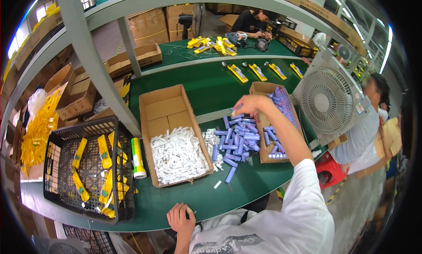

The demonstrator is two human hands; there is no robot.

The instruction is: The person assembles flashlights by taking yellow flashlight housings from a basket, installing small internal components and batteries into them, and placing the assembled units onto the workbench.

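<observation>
Violet cylindrical cells [241,139], one heap between two cardboard boxes [165,97]; my right hand [254,103] curls above, my left hand [181,219] half-curled; either's hold indiscernible.

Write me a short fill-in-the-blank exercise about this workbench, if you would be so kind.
1. The hand nearest the loose purple cylinders is the person's ____ hand.
2. The cardboard box left of those cylinders holds a heap of small ____ pieces.
3. The black crate holds several ____ items.
4. Left of the fan, ____ visible yellow packs lie in a row.

Missing words: right; white; yellow; four.
</observation>
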